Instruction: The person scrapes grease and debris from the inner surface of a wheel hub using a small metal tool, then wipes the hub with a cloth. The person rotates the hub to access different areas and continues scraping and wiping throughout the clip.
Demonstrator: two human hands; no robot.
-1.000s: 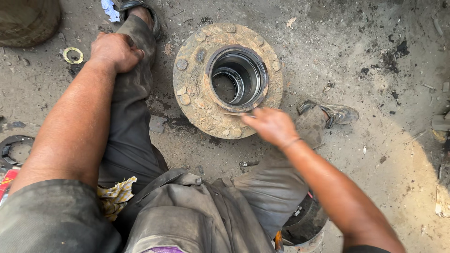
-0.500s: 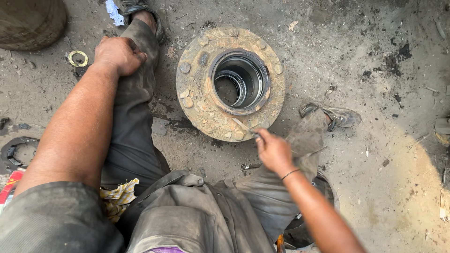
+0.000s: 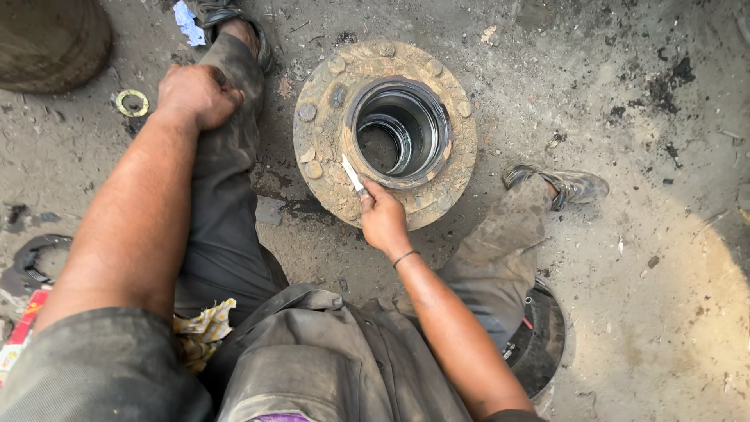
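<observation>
A rusty round wheel hub with studs around its flange lies flat on the dirty ground between my legs, its shiny bore open upward. My right hand rests on the hub's near rim and grips a thin flat metal blade whose tip lies on the flange beside the bore. My left hand is closed in a fist and presses on my left shin, holding nothing that I can see.
A small brass ring lies on the ground at upper left, near a large dark round object. A dark metal ring part lies at far left. A round black container sits under my right knee.
My right hand has drawn back from the hub's near rim toward me and then shifted left, now holding the blade on the flange. The left hand stays on the shin.
</observation>
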